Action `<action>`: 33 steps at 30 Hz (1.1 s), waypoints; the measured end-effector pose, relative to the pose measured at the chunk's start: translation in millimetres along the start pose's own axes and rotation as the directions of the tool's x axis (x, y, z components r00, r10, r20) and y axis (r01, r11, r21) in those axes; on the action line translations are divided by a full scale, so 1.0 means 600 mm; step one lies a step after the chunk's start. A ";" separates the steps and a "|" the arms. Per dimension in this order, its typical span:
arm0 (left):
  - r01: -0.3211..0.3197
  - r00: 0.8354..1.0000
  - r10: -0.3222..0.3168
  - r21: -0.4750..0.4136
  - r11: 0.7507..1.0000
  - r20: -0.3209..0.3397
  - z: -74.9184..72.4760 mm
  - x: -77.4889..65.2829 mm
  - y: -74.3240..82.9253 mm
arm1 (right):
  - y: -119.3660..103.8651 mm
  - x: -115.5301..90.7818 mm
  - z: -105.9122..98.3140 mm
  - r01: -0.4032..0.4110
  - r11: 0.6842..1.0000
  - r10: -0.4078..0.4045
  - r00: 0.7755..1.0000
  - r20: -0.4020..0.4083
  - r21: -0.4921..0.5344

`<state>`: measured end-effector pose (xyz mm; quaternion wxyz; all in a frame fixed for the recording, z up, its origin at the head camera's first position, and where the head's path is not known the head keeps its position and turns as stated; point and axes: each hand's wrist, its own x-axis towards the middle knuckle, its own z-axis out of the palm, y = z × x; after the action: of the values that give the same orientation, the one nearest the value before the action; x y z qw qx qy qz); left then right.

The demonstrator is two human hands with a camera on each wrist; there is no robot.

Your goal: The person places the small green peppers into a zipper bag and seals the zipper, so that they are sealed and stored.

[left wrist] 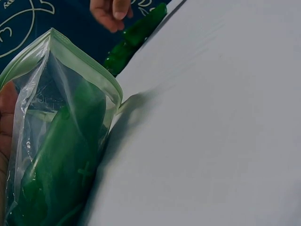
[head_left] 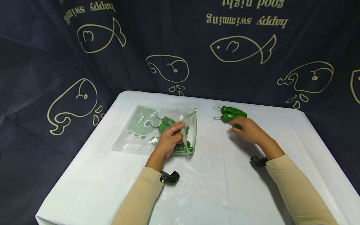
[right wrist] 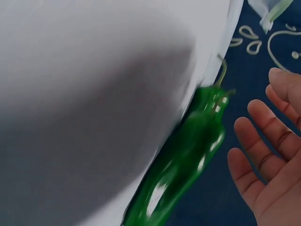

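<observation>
A clear zip bag with a pale green cartoon print lies flat, its mouth toward the right. Several green peppers are inside it. My left hand holds the bag by its upper layer near the mouth, and the zip edge gapes in the left wrist view. To the right, green peppers lie side by side, stems to the left. Just over the nearer one is my right hand, with nothing in its fingers. In the right wrist view its fingers are spread loosely beside a glossy pepper.
A white cloth covers the table. Behind and to the left hangs a dark blue curtain with fish and whale drawings. Each wrist wears a small black camera.
</observation>
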<state>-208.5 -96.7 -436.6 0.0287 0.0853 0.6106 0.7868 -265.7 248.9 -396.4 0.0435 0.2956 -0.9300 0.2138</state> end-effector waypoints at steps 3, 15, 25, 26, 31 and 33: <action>0.002 1.000 -0.002 -0.016 1.000 0.001 -0.001 0.001 0.000 | 0.011 -0.013 -0.011 -0.022 1.000 0.022 1.000 -0.004 -0.002; 0.003 1.000 -0.003 -0.024 1.000 0.010 -0.003 0.002 -0.002 | 0.052 -0.046 -0.036 -0.106 0.994 0.105 0.994 -0.022 -0.029; -0.002 1.000 0.002 -0.009 1.000 0.006 -0.003 0.002 -0.001 | 0.079 -0.057 -0.043 -0.106 0.994 0.105 0.994 -0.025 -0.021; -0.003 1.000 0.003 -0.006 1.000 0.006 -0.003 0.002 -0.001 | 0.081 -0.057 -0.042 -0.112 0.994 0.112 0.993 -0.023 -0.019; -0.003 1.000 0.003 -0.006 1.000 0.005 -0.002 0.002 0.000 | 0.093 -0.057 -0.036 -0.150 0.989 0.150 0.989 0.002 -0.010; -0.002 1.000 0.002 -0.008 1.000 0.006 -0.001 0.001 0.000 | 0.098 -0.056 -0.034 -0.165 0.986 0.165 0.986 0.020 -0.007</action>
<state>-209.4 -97.4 -436.7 0.0299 0.0882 0.6072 0.7890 -272.5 318.7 -406.6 0.0168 0.2195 -0.9524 0.2110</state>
